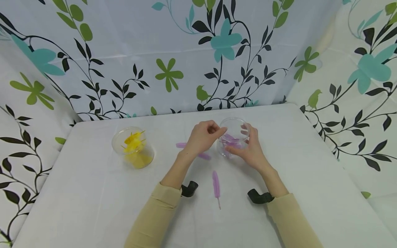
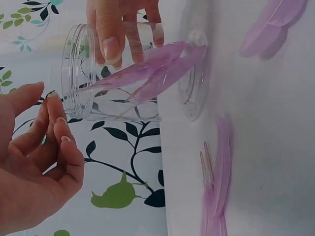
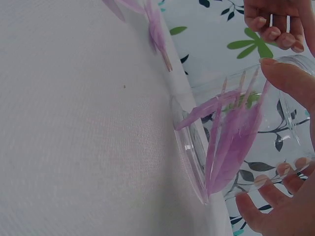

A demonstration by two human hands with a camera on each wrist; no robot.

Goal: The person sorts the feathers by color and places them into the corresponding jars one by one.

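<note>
A clear plastic jar (image 1: 233, 126) stands on the white table with several purple feathers (image 1: 231, 139) inside it. My right hand (image 1: 252, 150) grips the jar's side, thumb on one face and fingers round the other. Beside the jar's open rim is my left hand (image 1: 203, 136). In the left wrist view its thumb and index fingertips come close together, the other fingers loosely bent, and nothing shows between them. Purple feathers (image 1: 204, 156) lie partly hidden under the left wrist. A single purple feather (image 1: 216, 184) rests on the table between the forearms.
To the left, a second clear jar (image 1: 117, 146) holds yellow feathers (image 1: 134, 142), some poking up near its rim. The white table (image 1: 93, 193) is bordered at the back and sides by leaf-patterned curtains (image 1: 124, 51).
</note>
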